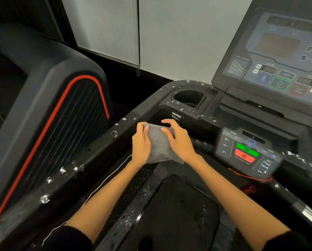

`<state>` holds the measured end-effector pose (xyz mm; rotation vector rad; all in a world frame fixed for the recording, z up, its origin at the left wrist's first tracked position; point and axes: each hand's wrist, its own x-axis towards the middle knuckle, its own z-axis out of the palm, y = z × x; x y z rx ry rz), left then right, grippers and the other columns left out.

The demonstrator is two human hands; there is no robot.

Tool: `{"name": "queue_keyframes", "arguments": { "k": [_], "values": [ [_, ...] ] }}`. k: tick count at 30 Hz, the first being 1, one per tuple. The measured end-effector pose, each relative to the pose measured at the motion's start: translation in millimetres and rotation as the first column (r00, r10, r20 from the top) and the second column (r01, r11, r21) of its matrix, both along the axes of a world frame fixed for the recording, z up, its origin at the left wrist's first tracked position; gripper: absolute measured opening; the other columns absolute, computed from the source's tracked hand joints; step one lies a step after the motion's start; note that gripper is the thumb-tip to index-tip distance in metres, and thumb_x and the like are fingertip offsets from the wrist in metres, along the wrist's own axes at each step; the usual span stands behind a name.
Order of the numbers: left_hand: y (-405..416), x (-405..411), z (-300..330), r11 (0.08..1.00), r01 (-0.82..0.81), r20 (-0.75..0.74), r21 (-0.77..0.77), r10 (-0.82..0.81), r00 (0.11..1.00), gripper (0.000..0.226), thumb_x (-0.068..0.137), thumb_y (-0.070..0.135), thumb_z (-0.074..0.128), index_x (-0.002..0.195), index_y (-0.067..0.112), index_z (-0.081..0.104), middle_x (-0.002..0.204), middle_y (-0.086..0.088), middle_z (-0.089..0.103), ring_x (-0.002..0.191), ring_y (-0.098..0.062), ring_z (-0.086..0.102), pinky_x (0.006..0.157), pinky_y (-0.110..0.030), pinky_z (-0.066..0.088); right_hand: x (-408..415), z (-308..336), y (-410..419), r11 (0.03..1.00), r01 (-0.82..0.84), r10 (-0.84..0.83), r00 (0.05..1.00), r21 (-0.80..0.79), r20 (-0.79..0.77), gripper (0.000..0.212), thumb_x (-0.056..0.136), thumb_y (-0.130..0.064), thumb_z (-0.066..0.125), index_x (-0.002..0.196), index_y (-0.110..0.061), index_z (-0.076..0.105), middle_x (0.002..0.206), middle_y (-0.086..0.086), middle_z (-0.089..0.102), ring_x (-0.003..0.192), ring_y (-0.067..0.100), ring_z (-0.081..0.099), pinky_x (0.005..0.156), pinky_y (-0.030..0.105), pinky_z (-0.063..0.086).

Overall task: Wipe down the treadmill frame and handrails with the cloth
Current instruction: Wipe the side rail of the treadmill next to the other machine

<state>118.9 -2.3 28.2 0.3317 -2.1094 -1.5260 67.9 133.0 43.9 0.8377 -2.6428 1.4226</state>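
Observation:
A grey cloth [158, 147] is bunched between both hands above the front of the treadmill. My left hand [141, 143] grips its left side with the thumb on top. My right hand [178, 139] holds its right side, fingers curled over the top edge. The black left handrail [64, 176] runs from lower left up toward the console frame [169, 96] and is dotted with white specks. More white specks lie on the frame around the cup holder [189, 98] and on the right handrail [300, 160].
The display console [278, 57] stands at the upper right, with a lower control panel [245, 151] carrying green and red buttons. The black running belt [173, 214] lies below my arms. A neighbouring black machine with a red stripe [48, 109] stands to the left. A white wall lies behind.

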Motion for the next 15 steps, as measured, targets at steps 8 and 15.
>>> {"name": "queue_keyframes", "arguments": {
  "k": [8, 15],
  "values": [
    [-11, 37, 6, 0.998, 0.057, -0.041, -0.014, -0.058, 0.997, 0.026, 0.099, 0.023, 0.043, 0.109, 0.001, 0.052, 0.089, 0.000, 0.063, 0.080, -0.005, 0.063, 0.070, -0.017, 0.048, 59, -20, -17, 0.978, 0.178, -0.135, 0.938, 0.109, -0.320, 0.034, 0.099, -0.045, 0.041, 0.124, -0.028, 0.056, 0.132, -0.003, 0.043, 0.125, 0.013, 0.038, 0.103, 0.030, 0.024],
    [-28, 59, -8, 0.979, 0.113, 0.055, -0.170, -0.105, 0.993, 0.017, 0.102, 0.021, 0.036, 0.107, 0.012, 0.049, 0.087, -0.004, 0.065, 0.077, -0.010, 0.066, 0.067, -0.034, 0.055, 124, -39, -65, 0.848, 0.422, -0.087, 0.708, -0.321, 0.701, 0.071, 0.087, -0.070, 0.037, 0.146, -0.031, 0.035, 0.145, -0.005, 0.041, 0.131, 0.011, 0.042, 0.110, 0.038, 0.038]
  ]
}}
